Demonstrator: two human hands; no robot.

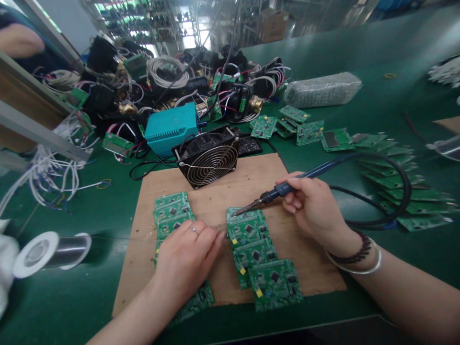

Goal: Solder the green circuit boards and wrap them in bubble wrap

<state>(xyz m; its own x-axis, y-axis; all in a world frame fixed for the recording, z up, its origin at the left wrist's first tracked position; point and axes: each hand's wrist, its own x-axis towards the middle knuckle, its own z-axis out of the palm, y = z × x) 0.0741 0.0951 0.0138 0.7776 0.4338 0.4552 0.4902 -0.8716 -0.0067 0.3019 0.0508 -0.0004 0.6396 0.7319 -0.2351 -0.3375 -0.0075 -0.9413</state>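
Observation:
My right hand (312, 206) is closed around the blue handle of a soldering iron (276, 191). The iron's tip rests on or just above the upper edge of a green circuit board (247, 227), the topmost in a row of overlapping boards. My left hand (189, 258) pinches solder wire (136, 239), which runs left to a spool (52, 254); its end near the fingertips is too thin to make out. Beneath and beside this hand lies another row of circuit boards (172, 206), partly hidden by it. Both rows lie on a cardboard sheet (212, 206).
A black fan (210, 158) stands at the cardboard's back edge, before a teal box (172, 127). Behind are tangled cables and assemblies (165, 72). More boards (391, 177) lie fanned at right, near the iron's looping cord (408, 191). A bubble-wrapped package (323, 89) sits farther back.

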